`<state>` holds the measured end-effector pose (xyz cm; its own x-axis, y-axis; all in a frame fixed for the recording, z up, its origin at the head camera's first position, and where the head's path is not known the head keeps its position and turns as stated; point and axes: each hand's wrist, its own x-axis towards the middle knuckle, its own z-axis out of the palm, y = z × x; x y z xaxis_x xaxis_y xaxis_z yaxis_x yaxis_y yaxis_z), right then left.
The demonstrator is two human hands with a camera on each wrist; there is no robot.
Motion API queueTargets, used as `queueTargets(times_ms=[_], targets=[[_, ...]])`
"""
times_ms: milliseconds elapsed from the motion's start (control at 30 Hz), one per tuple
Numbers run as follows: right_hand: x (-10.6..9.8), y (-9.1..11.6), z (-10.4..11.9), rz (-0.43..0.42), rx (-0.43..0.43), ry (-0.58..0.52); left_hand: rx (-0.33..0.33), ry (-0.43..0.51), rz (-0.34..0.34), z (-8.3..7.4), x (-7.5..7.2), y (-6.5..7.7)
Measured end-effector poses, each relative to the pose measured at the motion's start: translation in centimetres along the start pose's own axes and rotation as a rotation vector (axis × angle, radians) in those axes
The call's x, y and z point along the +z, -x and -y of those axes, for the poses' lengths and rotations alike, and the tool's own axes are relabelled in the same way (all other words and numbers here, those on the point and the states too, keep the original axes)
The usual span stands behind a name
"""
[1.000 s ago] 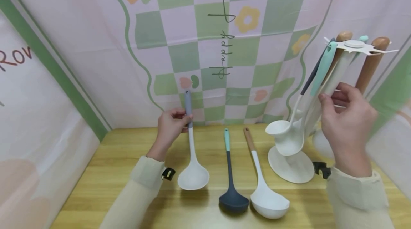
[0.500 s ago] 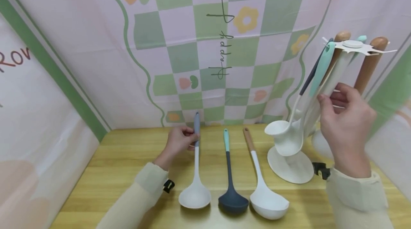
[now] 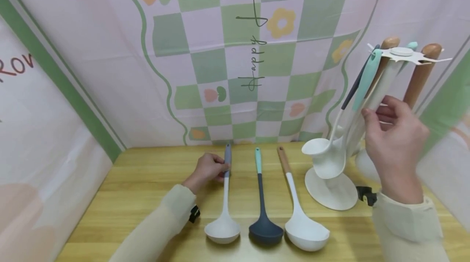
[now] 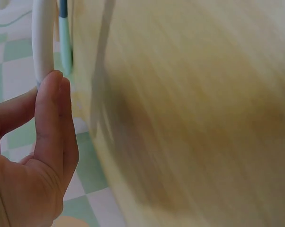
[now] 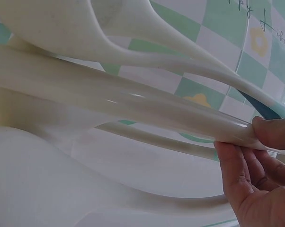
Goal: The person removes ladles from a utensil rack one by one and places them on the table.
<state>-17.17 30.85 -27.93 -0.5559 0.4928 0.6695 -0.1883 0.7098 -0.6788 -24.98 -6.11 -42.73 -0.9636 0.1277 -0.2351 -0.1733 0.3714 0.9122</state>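
Note:
My left hand [image 3: 209, 168] pinches the grey-blue handle of a white ladle [image 3: 222, 229], whose bowl is toward me at the table's near side. The left wrist view shows this ladle's pale shaft [image 4: 43, 38] rising from between thumb and fingers, with a gap above its shadow. On the right, my right hand [image 3: 396, 143] holds the white post [image 5: 133, 104] of a utensil stand [image 3: 330, 190] between thumb and fingers. White-headed utensils with mint, dark and brown handles hang around that post from a star-shaped top [image 3: 402, 52].
Right of the held ladle lie a dark ladle with a mint handle [image 3: 258, 160] and a white ladle with a brown handle [image 3: 306, 231], roughly side by side. The wooden table [image 3: 121, 196] ends at a checked cloth backdrop [image 3: 242, 62].
My left hand has lowered the white ladle toward the table and shifted slightly right, bringing it beside the dark ladle. My right hand keeps its hold on the stand's post.

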Motion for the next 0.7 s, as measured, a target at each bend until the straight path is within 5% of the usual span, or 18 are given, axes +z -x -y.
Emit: queueTargets(times_ms=[700], targets=[[0.1, 0.1, 0.0, 0.0, -0.012, 0.012, -0.002, -0.115, 0.025, 0.1, 1.4, -0.4]])
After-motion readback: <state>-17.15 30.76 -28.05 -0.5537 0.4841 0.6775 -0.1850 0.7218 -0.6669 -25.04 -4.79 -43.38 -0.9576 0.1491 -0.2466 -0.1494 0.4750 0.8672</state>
